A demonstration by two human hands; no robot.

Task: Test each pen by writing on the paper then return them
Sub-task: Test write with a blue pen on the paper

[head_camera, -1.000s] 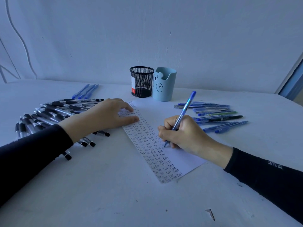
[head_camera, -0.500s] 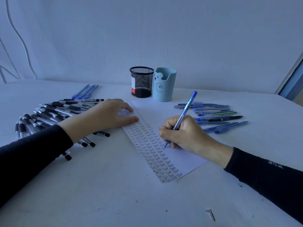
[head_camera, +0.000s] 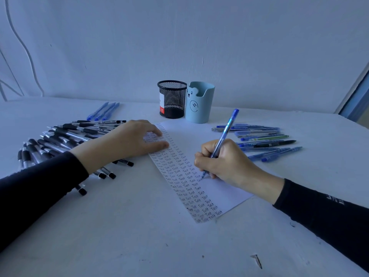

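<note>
Head: relaxed left hand (head_camera: 127, 141) presses paper (head_camera: 190, 136), right hand (head_camera: 226, 161) grips pen (head_camera: 227, 126) (tip touching it).

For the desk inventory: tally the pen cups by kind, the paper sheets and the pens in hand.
Black mesh cup: 1
Light blue bear cup: 1
Paper sheet: 1
Blue pen in the right hand: 1
Total: 4

held pen (head_camera: 225, 134): translucent blue
paper (head_camera: 191, 134): white; left strip is covered with rows of "Test" in dark ink
mesh cup (head_camera: 172, 99): black wire mesh; red-and-white label is seen through it
bear cup (head_camera: 199, 104): pale blue, smiley face printed
left pens (head_camera: 65, 134): clear barrels, black grips
right pens (head_camera: 259, 134): mostly blue; one green, one black
sleeves (head_camera: 36, 188): black
bench (head_camera: 129, 226): white
</note>
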